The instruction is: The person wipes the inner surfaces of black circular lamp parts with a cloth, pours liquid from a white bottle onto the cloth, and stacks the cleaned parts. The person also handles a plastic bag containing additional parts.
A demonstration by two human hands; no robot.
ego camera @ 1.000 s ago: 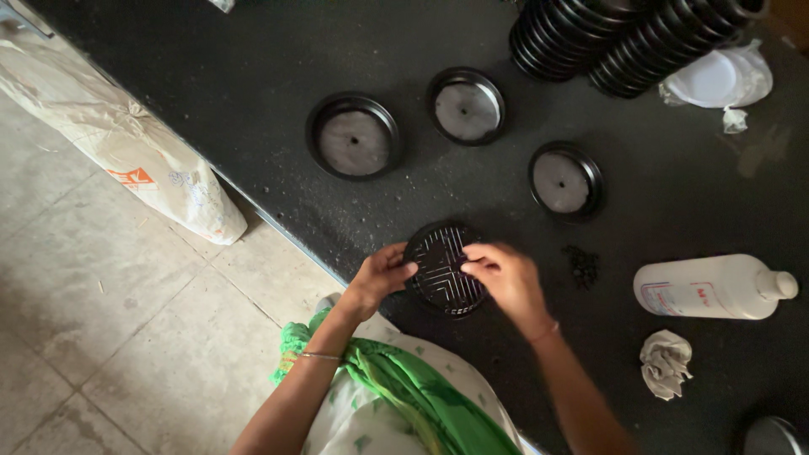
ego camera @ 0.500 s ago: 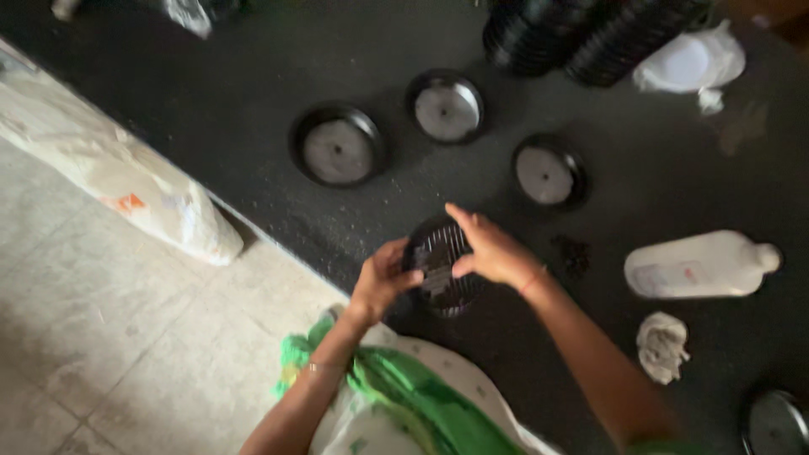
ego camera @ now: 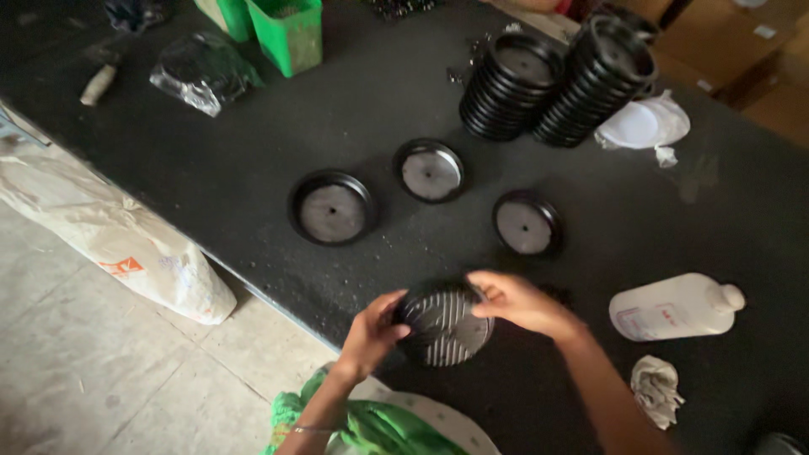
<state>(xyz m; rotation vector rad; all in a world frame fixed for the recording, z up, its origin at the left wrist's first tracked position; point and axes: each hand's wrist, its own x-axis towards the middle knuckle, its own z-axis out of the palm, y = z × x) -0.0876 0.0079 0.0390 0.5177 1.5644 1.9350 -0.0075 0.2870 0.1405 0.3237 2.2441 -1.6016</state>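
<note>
Both of my hands hold a round black ribbed disc [ego camera: 444,324] just above the near edge of the dark table [ego camera: 253,152]. My left hand [ego camera: 373,333] grips its left rim. My right hand [ego camera: 518,302] grips its upper right rim. The disc is tilted so that its ribbed, shiny face shows. Three shallow black round caps with grey centres lie on the table beyond it: one at the left [ego camera: 332,207], one in the middle [ego camera: 431,170], one at the right [ego camera: 526,224].
Two leaning stacks of black round caps [ego camera: 556,80] stand at the back. A white plastic bottle [ego camera: 674,307] lies on its side at the right, with a crumpled rag [ego camera: 656,389] below it. A green bin [ego camera: 288,30] is at the back left. A white sack [ego camera: 109,236] rests on the tiled floor.
The disc has been lifted and tilted from flat on the table, so its ribbed face now catches the light. The camera has tipped up, showing more of the far table.
</note>
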